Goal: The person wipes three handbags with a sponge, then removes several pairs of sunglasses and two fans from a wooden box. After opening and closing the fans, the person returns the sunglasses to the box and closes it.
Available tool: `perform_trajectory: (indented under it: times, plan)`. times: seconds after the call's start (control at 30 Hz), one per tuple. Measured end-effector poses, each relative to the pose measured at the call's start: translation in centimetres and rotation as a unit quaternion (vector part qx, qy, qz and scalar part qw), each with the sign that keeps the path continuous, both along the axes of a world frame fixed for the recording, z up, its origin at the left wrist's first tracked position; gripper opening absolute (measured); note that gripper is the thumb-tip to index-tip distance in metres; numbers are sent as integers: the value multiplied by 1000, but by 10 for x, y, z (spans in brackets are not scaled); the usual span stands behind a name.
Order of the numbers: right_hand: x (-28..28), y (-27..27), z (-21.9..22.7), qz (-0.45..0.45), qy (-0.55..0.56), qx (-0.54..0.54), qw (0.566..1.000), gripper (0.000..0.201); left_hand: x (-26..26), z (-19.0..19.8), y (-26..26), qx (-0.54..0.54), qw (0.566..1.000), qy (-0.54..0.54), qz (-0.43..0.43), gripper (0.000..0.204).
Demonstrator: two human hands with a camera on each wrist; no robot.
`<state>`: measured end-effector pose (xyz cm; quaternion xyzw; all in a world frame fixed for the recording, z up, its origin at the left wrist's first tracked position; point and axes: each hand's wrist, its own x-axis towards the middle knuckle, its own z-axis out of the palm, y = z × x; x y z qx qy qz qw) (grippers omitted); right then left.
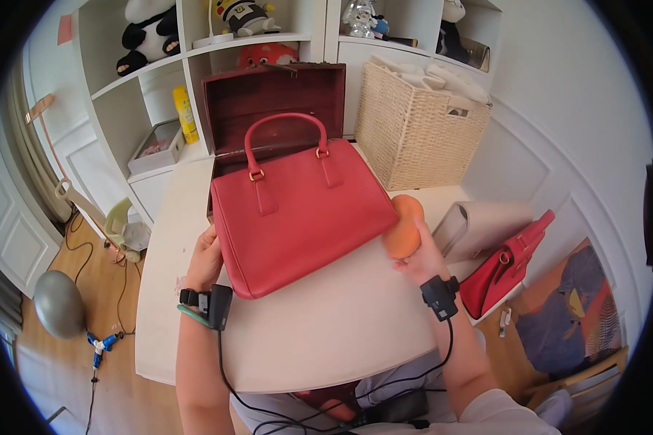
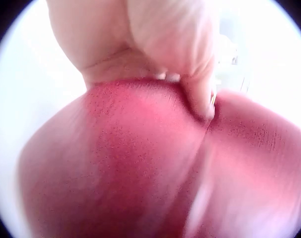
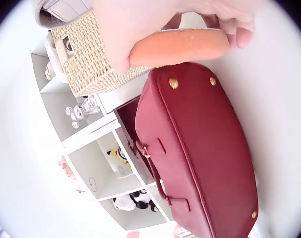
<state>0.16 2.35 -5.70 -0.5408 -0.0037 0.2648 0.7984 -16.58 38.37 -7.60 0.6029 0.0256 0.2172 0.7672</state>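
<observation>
The red handbag (image 1: pixel 305 217) sits tipped back at the desk (image 1: pixel 319 348), base toward the person, presumably to expose its end to the orange sponge pad (image 1: pixel 405 238). The left hand (image 1: pixel 203 258) grips the opposite end, likely steadying it; the right hand (image 1: pixel 419 262), forearm reaching forward, pinches the pad between thumb and fingers.

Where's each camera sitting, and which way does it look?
Head: on the person's head, facing forward and down at the big bag; left hand, right hand and arms show.
Left wrist: on that wrist, facing the bag close up; only the left hand shows.
Right wrist: on that wrist, facing past the right hand to the bag and shelves; only that hand shows.
Head and right wrist share the basket.
</observation>
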Motion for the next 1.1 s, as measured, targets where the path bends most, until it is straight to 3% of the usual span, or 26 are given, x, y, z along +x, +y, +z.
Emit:
perform_trajectory:
  times: [0.33, 0.4, 0.57, 0.7, 0.77, 0.87, 1.03, 1.1]
  plan:
    - [17, 3, 16, 85, -112, -163, 977, 53, -11, 6, 11, 3, 999, -6, -49, 27]
    - [22, 7, 17, 108, -132, -179, 969, 50, -10, 9, 7, -7, 1000, -8, -13, 29]
    - [-1, 27, 67, 31, -175, -80, 981, 47, -5, 4, 8, 12, 1000, -10, 0, 32]
    - [-8, 30, 74, 4, -218, -6, 976, 52, -1, 6, 1, 14, 999, -11, 41, 32]
    - [-27, 31, 66, -80, -312, 51, 945, 50, 0, 7, -2, 19, 999, -13, 50, 32]
    - [-69, 29, 36, -173, -374, 54, 909, 54, 3, 8, -9, 33, 997, -19, 72, 30]
    - [-101, -6, -15, -90, -331, 21, 939, 59, 12, 20, -46, 73, 986, -39, 144, 22]
    - [-105, -14, -19, 38, -276, -15, 960, 62, 18, 17, -63, 113, 980, -35, 158, 20]
